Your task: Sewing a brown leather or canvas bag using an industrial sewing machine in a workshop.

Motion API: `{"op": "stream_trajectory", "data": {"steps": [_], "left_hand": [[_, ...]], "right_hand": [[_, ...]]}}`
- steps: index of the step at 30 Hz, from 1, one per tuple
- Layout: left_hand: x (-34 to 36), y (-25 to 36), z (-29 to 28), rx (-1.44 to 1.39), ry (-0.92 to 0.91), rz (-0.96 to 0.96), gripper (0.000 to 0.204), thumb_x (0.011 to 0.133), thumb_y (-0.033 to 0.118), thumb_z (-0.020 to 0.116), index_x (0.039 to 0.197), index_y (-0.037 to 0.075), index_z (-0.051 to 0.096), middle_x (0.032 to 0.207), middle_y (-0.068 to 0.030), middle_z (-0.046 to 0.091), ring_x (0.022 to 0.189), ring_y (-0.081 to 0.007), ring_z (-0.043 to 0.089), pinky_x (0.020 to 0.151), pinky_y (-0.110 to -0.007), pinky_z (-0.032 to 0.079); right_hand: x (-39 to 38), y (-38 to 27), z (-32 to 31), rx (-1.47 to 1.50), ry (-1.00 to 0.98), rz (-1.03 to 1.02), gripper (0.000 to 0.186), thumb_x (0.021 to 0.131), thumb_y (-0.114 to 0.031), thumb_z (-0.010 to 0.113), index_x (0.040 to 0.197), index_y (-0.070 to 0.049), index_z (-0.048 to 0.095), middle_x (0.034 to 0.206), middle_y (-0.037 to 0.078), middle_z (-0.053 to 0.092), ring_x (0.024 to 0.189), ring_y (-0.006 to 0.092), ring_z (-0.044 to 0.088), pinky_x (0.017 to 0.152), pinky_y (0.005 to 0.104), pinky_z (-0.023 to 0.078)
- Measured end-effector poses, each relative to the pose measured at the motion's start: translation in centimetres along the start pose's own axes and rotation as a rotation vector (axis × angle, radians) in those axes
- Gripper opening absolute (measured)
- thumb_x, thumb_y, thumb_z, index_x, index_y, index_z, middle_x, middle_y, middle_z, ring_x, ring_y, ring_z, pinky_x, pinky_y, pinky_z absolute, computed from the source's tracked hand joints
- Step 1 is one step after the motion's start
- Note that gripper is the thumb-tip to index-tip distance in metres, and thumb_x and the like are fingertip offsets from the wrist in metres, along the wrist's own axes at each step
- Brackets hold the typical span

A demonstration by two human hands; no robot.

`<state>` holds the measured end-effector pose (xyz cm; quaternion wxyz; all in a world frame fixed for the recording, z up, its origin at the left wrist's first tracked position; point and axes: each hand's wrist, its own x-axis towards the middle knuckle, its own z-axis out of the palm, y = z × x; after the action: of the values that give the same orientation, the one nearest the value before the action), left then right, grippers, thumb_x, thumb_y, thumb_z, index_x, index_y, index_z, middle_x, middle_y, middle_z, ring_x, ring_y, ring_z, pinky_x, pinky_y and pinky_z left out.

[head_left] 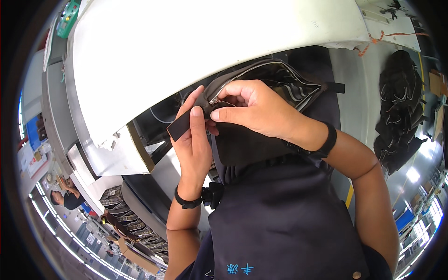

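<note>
A dark olive-black fabric pouch (252, 144) with a metal zipper lies in front of me, its top open on a striped lining (291, 93). My left hand (191, 137) grips its left end, thumb by a flat dark tab (178, 124) that sticks out to the lower left. Closed around the zipper's left end is my right hand (252, 107), index finger curled over it and thumb pressed beside the metal slider (213, 101); whatever else its fingertips hold is hidden. A second dark tab (336, 87) projects from the pouch's right end.
A white worktable (205, 32) fills the top, with a cardboard edge (144, 147) below its left part. Dark bags (396, 107) are piled at right, striped fabric items (128, 214) at lower left. Another person (72, 199) works at far left. A dark apron (284, 224) covers my front.
</note>
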<state>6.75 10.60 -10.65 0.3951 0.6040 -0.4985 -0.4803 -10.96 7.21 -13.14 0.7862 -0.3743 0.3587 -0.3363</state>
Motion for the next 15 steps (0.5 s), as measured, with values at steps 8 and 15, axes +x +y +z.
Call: {"op": "stream_trajectory", "data": {"steps": [8,15], "left_hand": [[0.01,-0.31,-0.09,-0.032,-0.019,-0.003,0.040,0.112,0.024,0.050,0.139,-0.003,0.062,0.086,-0.0021,0.066,0.072,-0.0060,0.058,0.063,-0.023,0.050],[-0.05,-0.25,-0.01,-0.018,-0.028,0.011,0.040,0.112,0.025,0.050,0.140,-0.002,0.062,0.088,-0.0021,0.067,0.073,-0.0059,0.058,0.063,-0.022,0.050]], "right_hand": [[-0.20,-0.12,-0.09,0.034,0.007,0.010,0.025,0.097,-0.007,0.071,0.121,0.002,0.069,0.109,0.003,0.071,0.101,0.0086,0.064,0.092,0.0260,0.053],[-0.35,-0.19,0.05,0.093,0.013,0.005,0.024,0.098,-0.008,0.072,0.120,0.002,0.069,0.111,0.003,0.070,0.102,0.0088,0.064,0.093,0.0259,0.053]]}}
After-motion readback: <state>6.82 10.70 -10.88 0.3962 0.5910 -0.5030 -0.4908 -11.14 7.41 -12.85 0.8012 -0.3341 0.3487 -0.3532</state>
